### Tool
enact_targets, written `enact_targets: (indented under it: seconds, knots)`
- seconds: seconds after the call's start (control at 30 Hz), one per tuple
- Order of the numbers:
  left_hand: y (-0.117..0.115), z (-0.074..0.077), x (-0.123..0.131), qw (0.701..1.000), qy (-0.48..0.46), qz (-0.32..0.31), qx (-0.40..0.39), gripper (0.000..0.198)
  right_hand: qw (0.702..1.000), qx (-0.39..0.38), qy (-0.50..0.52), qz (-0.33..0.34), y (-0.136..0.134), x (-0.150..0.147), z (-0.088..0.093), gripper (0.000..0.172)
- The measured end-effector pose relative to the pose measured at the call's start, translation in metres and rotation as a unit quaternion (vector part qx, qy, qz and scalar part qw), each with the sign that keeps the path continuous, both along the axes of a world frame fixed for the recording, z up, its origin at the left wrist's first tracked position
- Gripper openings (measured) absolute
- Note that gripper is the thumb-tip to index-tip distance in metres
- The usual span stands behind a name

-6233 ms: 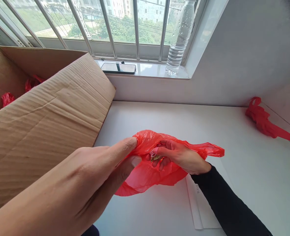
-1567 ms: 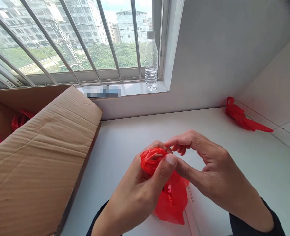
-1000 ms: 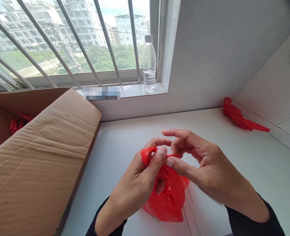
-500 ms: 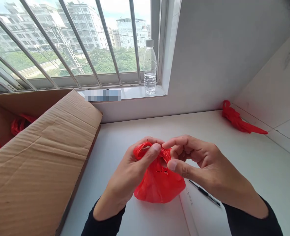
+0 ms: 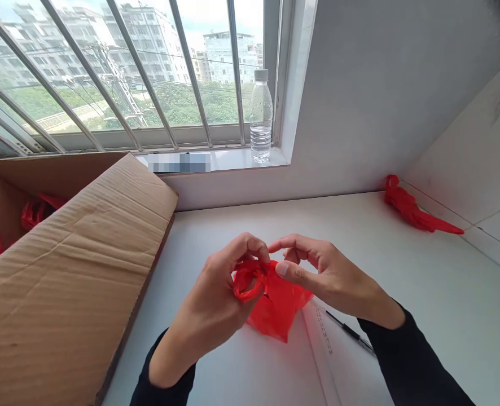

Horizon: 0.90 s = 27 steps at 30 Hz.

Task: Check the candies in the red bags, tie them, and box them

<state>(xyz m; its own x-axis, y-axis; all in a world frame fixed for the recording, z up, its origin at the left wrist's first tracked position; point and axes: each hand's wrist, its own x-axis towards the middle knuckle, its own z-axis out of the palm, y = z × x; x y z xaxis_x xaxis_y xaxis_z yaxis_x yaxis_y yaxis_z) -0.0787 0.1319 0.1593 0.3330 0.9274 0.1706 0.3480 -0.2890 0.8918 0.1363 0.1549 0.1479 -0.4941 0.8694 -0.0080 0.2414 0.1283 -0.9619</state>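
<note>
A thin red plastic bag (image 5: 277,307) is held up over the white tabletop. Its upper part is bunched into a loop of twisted film. My left hand (image 5: 220,293) is closed around that loop, with the thumb partly hidden below it. At the bag's top edge, my right hand (image 5: 318,268) has its thumb on the film. Its index finger reaches toward the left fingertips, and the other fingers curl behind. The exact grip of the right fingers is partly hidden. Below the bag, a white sheet or booklet (image 5: 330,366) with small print lies on the table.
A black pen (image 5: 349,331) lies under my right forearm. On the left, an open cardboard box (image 5: 76,270) contains several red bundles (image 5: 32,214). Another red bag (image 5: 417,211) lies in the far right corner. A water bottle (image 5: 261,121) stands on the windowsill (image 5: 233,159).
My left hand has rolled over the bunched top, so the loop now faces me. The bag's lower part has tilted and looks smaller. My right hand has shifted slightly left.
</note>
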Motion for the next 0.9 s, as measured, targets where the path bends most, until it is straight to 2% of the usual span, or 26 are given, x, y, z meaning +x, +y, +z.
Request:
enact_targets:
  seconds: [0.13, 0.23, 0.33, 0.5, 0.63, 0.73, 0.8, 0.9]
  knots:
    - [0.005, -0.009, 0.007, 0.993, 0.013, 0.083, 0.078, 0.029, 0.997, -0.042, 0.06, 0.004, 0.002, -0.004, -0.008, 0.036]
    - [0.007, -0.01, 0.01, 0.988, 0.025, 0.086, 0.127, 0.032, 0.992, -0.078, 0.094, 0.026, 0.004, -0.006, -0.014, 0.037]
    - [0.007, -0.008, 0.011, 0.984, 0.057, 0.082, 0.146, 0.028, 0.99, -0.083, 0.106, 0.036, 0.007, -0.006, -0.017, 0.032]
    - [0.008, -0.006, 0.011, 0.992, 0.059, 0.057, 0.094, 0.021, 0.995, -0.032, 0.092, 0.012, 0.006, -0.007, -0.013, 0.021]
    - [0.008, -0.005, 0.004, 0.997, 0.065, 0.02, 0.027, 0.023, 0.995, -0.03, 0.087, -0.034, 0.004, -0.009, -0.011, 0.013]
    - [0.008, -0.003, -0.005, 0.996, 0.087, -0.009, 0.002, 0.033, 0.99, -0.02, 0.102, -0.098, 0.006, -0.004, -0.01, 0.018]
    - [0.009, -0.001, -0.008, 0.997, 0.082, -0.01, 0.002, 0.033, 0.987, -0.011, 0.097, -0.129, 0.007, 0.0, -0.01, 0.022]
    - [0.009, 0.001, -0.009, 0.999, 0.048, 0.018, 0.012, 0.031, 0.992, -0.008, 0.066, -0.106, 0.009, 0.003, -0.012, 0.026]
